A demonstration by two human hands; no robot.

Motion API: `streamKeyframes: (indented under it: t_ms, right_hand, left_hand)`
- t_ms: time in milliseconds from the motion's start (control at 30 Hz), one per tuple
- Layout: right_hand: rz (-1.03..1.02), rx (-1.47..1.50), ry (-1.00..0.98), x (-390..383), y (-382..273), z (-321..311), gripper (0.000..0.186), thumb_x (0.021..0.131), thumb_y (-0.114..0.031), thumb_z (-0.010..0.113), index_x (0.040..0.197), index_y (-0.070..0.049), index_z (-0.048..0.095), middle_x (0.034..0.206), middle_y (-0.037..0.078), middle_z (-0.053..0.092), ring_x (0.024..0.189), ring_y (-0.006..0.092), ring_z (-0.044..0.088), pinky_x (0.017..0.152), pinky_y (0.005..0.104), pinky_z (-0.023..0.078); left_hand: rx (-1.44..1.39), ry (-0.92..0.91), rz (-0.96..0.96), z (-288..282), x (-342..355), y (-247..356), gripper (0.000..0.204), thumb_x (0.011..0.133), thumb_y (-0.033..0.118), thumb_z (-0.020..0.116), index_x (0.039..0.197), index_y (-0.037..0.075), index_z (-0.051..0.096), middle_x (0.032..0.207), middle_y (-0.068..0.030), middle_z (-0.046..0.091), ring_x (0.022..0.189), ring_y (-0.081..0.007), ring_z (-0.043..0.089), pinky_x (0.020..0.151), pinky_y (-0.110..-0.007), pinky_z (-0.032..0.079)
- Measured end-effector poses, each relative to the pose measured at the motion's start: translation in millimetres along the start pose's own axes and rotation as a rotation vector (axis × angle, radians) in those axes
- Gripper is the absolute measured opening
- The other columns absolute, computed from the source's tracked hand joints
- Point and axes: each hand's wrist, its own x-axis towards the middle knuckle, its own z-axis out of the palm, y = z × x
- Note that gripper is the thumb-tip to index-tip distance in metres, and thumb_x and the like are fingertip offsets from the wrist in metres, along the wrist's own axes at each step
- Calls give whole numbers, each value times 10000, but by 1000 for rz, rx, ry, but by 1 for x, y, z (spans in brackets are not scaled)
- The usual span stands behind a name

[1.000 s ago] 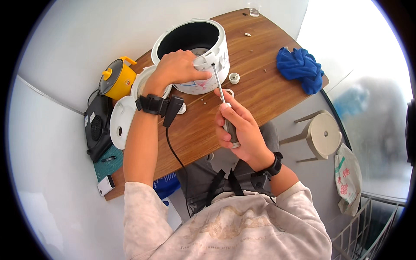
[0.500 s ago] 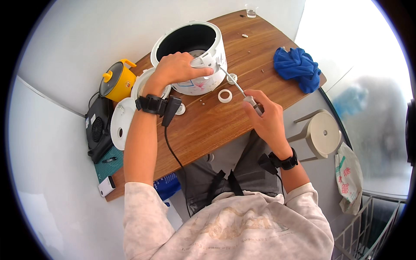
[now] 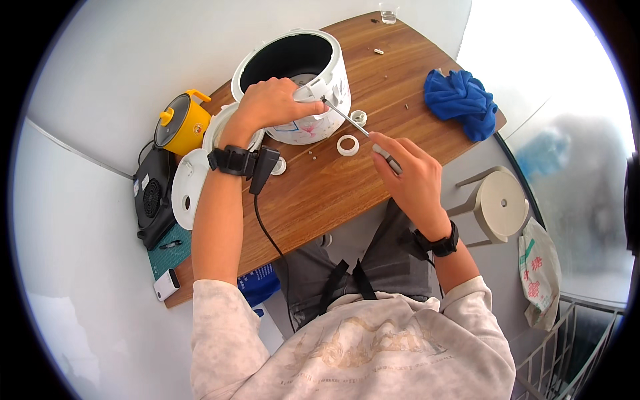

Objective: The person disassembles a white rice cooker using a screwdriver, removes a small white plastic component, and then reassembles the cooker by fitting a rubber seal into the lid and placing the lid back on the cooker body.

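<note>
A white rice cooker body [image 3: 339,85] with a dark inside and a flower print stands lidless on the wooden table. My left hand [image 3: 273,105] grips its near rim, the fingers over the edge and the thumb along the outside. In my right hand [image 3: 413,177] is a screwdriver [image 3: 348,119] with a grey handle. Its slanted metal shaft reaches up to the rim, the tip beside my left thumb at a small dark spot. Below the cooker lie a white ring [image 3: 347,145] and a small round white part [image 3: 359,118].
Left of the cooker are white lid parts [image 3: 190,183], a yellow pot [image 3: 183,127] and a black hotplate [image 3: 155,200]. A blue cloth [image 3: 460,103] lies on the right, a clear cup [image 3: 389,13] at the far edge. A beige stool [image 3: 500,203] stands beside the table.
The screwdriver's tip has shifted left along the rim toward my left thumb, and my right hand has moved slightly with it. My left hand keeps its hold. The view has shifted a little.
</note>
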Motion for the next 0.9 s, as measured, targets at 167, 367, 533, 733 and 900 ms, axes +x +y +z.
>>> streamKeyframes:
  t_ms: [167,367,533,733,900]
  right_hand:
    - [-28,15,-8,5,3,-1,267,854,-125,763,1119,-154,745,786,37,664,638,233,646,565,344,499]
    - [-85,3,-61,19,6,-14,249,842,-114,755,1089,-146,750,763,47,660,631,250,648,568,350,505]
    - [-133,0,-168,45,18,-32,227,842,-141,745,1067,-134,768,837,61,718,660,253,667,603,346,525]
    - [-123,62,-231,58,38,-34,228,828,-152,748,1051,-132,792,864,82,749,689,245,684,631,331,537]
    - [-150,12,-280,65,36,-39,231,828,-161,748,1052,-126,795,878,96,755,696,250,687,631,330,539]
  left_hand:
    - [23,14,5,-1,0,2,860,726,819,669,849,-28,758,760,-185,728,751,-341,735,689,-411,574]
    - [3,-6,-10,-4,-3,5,852,721,800,694,861,-39,751,752,-189,721,749,-340,732,684,-412,570]
    - [3,-40,-28,-6,-2,6,880,720,823,682,876,-41,751,760,-194,722,760,-348,734,697,-417,573]
    - [8,-20,-28,-6,-3,9,907,720,848,659,868,-42,749,797,-209,730,787,-355,737,722,-428,576]
    - [44,44,-11,1,-4,4,874,744,887,582,750,29,745,694,-145,714,728,-308,743,681,-404,578]
